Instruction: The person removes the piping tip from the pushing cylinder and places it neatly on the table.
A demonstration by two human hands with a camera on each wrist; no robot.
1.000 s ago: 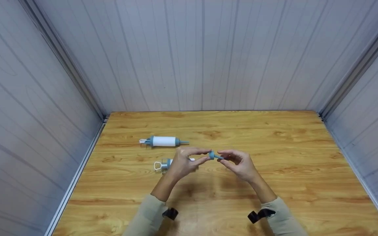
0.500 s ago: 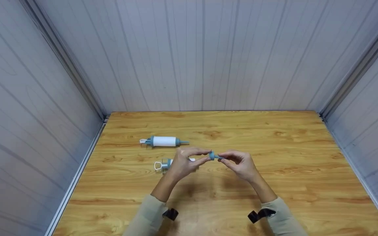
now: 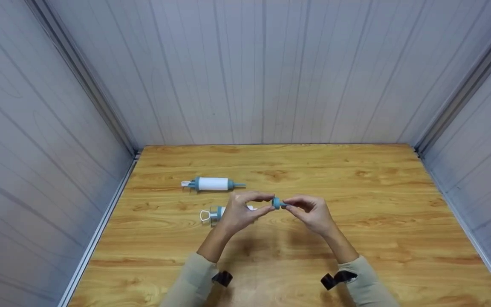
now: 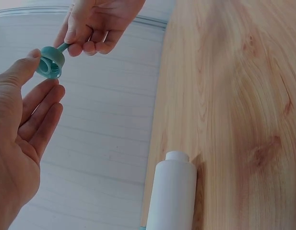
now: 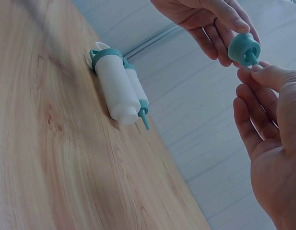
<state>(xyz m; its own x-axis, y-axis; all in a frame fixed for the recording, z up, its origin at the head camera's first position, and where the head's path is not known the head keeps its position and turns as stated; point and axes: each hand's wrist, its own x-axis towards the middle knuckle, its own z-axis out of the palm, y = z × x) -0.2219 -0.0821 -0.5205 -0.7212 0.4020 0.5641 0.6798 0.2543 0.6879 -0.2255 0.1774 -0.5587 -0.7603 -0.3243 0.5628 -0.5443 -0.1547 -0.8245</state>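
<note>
A teal nozzle cap (image 3: pixel 276 203) with a thin spout is held up over the table between both hands. My left hand (image 3: pixel 238 213) pinches its wide threaded end (image 4: pixel 51 63) between thumb and fingers. At the other side, thumb and index finger of my right hand (image 3: pixel 313 216) pinch the spout (image 5: pixel 253 58). Under the left hand lies a white syringe-like barrel (image 5: pixel 116 84) with a teal collar and a white loop handle (image 3: pixel 205 215); its bare white neck (image 4: pixel 177 156) carries no nozzle. In the head view the left hand hides much of this barrel.
Farther back on the wooden table (image 3: pixel 356 183) lies a second white and teal syringe-like tube (image 3: pixel 213 183), its nozzle fitted and pointing right. Pale panel walls (image 3: pixel 262 72) enclose the table at the back and both sides.
Both hands stay in nearly the same place. The nozzle cap has turned slightly between the fingers, its wide end now showing more of its opening toward the head camera.
</note>
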